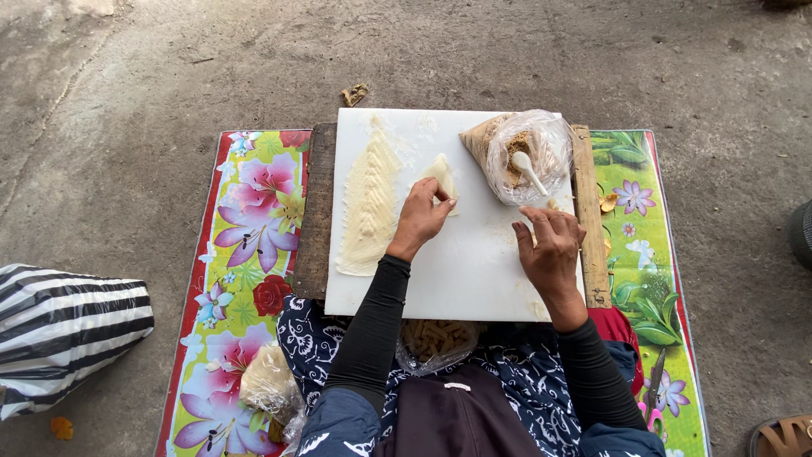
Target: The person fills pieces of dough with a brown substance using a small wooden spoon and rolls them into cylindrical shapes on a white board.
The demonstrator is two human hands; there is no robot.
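White board (457, 262): we note left hand (420, 218) pinching the dough triangle (441, 175), apex pointing away; right hand (551, 247) loosely curled, empty, just below the filling bag (524, 152).

A striped bag (63, 334) lies on the concrete floor (127, 101) beside a flowered mat (241, 245); a sandal (782, 436) shows at the corner.

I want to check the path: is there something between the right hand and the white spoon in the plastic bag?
Nothing visible. The right hand is just below the plastic bag, and the white spoon sticks out toward it over the bare white board.
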